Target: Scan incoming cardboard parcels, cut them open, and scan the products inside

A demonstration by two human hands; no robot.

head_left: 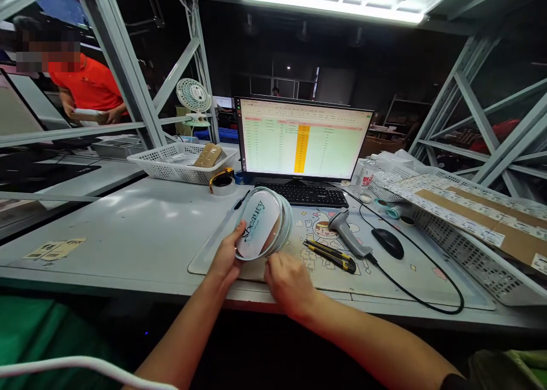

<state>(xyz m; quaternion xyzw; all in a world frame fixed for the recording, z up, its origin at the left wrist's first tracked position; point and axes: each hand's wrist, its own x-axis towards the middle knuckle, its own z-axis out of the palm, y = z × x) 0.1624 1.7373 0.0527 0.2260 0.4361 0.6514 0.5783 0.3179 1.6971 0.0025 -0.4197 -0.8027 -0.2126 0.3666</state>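
Note:
My left hand [227, 252] is closed round the lower left edge of a round pack [261, 222], its thumb on the rim. The pack has a clear front, a pale teal rim and a white card lettered "beauty", and it is tilted above the desk mat [410, 284]. At the pack's lower right edge, my right hand [290, 282] is curled shut; what its fingers hold is hidden. Right of the hands, a black and yellow utility knife [330, 256] lies on the mat beside a grey barcode scanner [349, 234].
Behind the pack stand a keyboard [305, 195] and a monitor [273, 139]. A white basket [171, 171] and a tape roll [223, 184] are at the back left. On the right are a mouse [387, 243] and a basket [482, 265] under label sheets [478, 213]. Another person [92, 85] stands far left.

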